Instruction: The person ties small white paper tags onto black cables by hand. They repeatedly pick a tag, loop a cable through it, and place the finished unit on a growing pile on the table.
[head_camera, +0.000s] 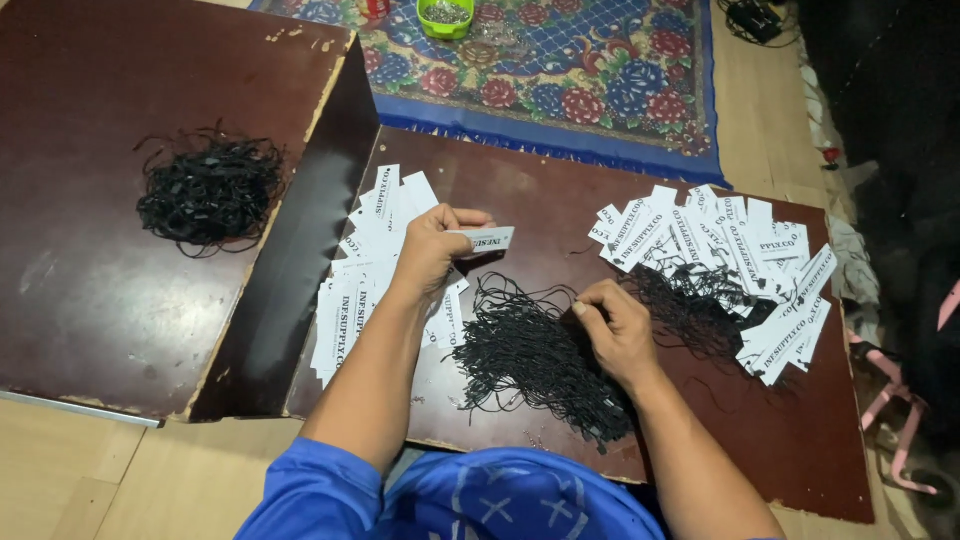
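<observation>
My left hand (432, 245) is closed around one white paper tag (492, 240), held just above a loose spread of white tags (350, 300) on a dark brown board (520, 190). My right hand (612, 322) rests on a tangled pile of black strings (530, 360) in front of me, fingertips pinching at a strand. To the right lies a fan of white tags with black strings attached (730, 265).
A second dark board (90, 270) on the left carries another heap of black strings (208, 190). A flowered blue rug (590, 70) lies beyond, with a green bowl (445, 17) on it. Dark clutter and a pink object (900, 430) sit at the right.
</observation>
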